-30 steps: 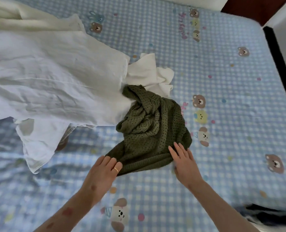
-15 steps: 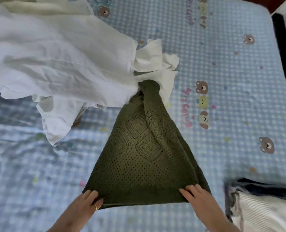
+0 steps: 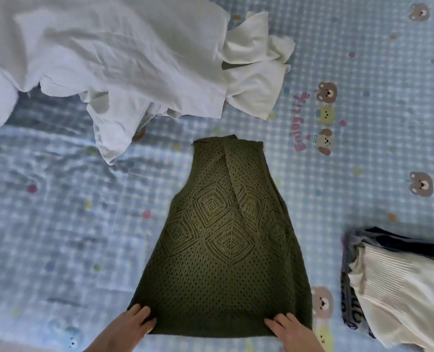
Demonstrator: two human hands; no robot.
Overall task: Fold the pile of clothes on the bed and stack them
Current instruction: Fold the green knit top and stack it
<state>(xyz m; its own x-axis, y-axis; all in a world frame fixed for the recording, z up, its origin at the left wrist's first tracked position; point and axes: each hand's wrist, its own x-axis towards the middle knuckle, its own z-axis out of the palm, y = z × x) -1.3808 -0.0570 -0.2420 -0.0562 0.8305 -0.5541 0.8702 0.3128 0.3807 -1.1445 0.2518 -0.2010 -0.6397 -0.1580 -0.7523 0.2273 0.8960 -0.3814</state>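
- I look down on a bed (image 3: 363,174) covered with a blue checked sheet printed with small bears and coloured dots.
- An olive-green knitted vest (image 3: 223,240) lies spread flat in the middle of the bed, shoulders at the far end, hem towards me, with diamond openwork across its chest.
- My left hand (image 3: 132,326) is at the hem's near left corner; the fingers lie over the knit with the thumb at the edge, pinching the corner. A ring shows on one finger.
- My right hand (image 3: 293,334) is at the hem towards its right corner, fingers resting on top of the knit; I cannot tell whether the thumb is tucked beneath.
- The whole vest stretches away from both hands, which touch only its near edge.
- A pile of white clothes (image 3: 114,59) sits crumpled at the far left, apart from the vest's shoulders, with a cream garment (image 3: 256,72) bunched against its right side.
- At the near right, well apart from the vest, a folded stack (image 3: 378,280) has a ribbed cream top (image 3: 401,295) uppermost over darker pieces.
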